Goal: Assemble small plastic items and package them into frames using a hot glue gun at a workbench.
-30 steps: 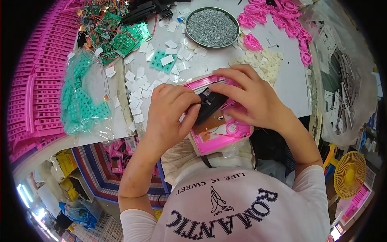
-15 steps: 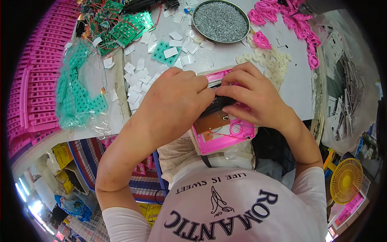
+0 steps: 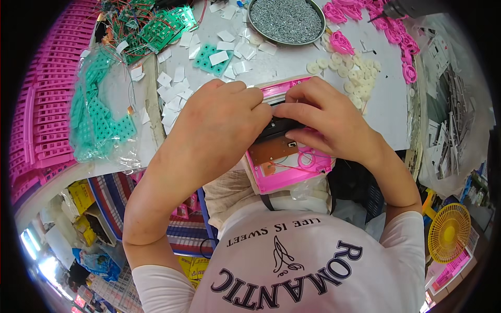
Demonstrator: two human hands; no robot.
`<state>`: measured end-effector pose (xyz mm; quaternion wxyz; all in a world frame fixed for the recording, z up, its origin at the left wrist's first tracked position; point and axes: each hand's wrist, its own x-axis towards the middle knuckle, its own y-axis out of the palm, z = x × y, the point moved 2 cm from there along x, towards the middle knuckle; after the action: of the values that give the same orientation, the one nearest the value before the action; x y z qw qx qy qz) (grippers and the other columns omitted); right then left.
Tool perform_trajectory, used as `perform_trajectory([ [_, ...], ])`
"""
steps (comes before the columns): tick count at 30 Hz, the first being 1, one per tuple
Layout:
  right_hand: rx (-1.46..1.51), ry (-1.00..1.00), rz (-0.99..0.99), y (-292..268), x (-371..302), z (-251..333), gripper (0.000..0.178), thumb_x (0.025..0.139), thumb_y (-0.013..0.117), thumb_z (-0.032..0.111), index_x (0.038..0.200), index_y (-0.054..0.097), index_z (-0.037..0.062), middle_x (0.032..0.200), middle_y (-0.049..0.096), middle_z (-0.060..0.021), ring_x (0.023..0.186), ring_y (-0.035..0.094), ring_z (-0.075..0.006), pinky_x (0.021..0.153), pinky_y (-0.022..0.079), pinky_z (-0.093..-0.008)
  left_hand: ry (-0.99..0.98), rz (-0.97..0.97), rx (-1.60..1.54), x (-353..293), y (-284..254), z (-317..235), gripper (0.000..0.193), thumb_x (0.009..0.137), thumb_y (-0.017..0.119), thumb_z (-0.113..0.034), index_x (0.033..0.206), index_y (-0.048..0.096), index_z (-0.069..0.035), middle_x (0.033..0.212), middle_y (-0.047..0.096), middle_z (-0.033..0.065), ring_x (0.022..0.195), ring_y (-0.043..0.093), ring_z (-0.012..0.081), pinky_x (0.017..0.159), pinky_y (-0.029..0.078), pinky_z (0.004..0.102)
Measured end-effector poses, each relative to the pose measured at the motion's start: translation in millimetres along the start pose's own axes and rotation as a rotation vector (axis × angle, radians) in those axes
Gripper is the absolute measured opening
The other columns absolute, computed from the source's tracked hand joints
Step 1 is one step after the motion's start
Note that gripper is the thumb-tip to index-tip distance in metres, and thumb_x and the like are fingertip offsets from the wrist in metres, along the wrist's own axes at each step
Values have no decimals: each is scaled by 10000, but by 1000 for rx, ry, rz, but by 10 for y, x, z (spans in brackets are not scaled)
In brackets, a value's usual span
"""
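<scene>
A pink plastic casing [image 3: 271,181] rests near my lap at the table's front edge, with its inside facing up. In its lower half lies a brown circuit board [image 3: 271,154], with thin wires and a pink ring beside it. Across the middle runs a black part [image 3: 279,128], partly covered by my fingers. My left hand [image 3: 222,128] is closed at the casing's left side; its fingertips, and whatever they grip, are hidden. From the right, my right hand [image 3: 334,120] bends its fingers and thumb around the black part.
Beyond the casing stands a round tray of small screws [image 3: 287,21]. Cream discs [image 3: 360,78], pink parts [image 3: 342,43], white squares [image 3: 177,94] and green circuit boards [image 3: 167,31] lie around. Teal pads in a bag [image 3: 99,115] sit left; a yellow fan [image 3: 449,233] stands lower right.
The view has shifted slightly, so the table things sit higher. My right fingers have moved a little on the black part, and more of the brown board shows. Both hands stay at the casing.
</scene>
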<state>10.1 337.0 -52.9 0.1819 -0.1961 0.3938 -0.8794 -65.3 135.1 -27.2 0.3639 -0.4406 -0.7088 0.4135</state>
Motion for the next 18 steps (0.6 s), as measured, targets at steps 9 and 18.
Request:
perform_trajectory([
  [9,-222,-59,96,-23,48,150,355,766,708,202,1117,655,183,992,553,-62,910,564,-280,716,523,-383,-155,-6,5,-176,29,-203,154,737,704,-36,882,650,-43,838,595,85,811,609,294,691,500,402],
  [18,-420,-131,-3,22,-2,322,356,736,683,235,1078,662,141,957,541,-48,919,546,-237,687,535,-313,-443,-229,-354,-347,212,-271,85,830,720,-41,902,706,2,811,657,108,676,626,244,602,500,341],
])
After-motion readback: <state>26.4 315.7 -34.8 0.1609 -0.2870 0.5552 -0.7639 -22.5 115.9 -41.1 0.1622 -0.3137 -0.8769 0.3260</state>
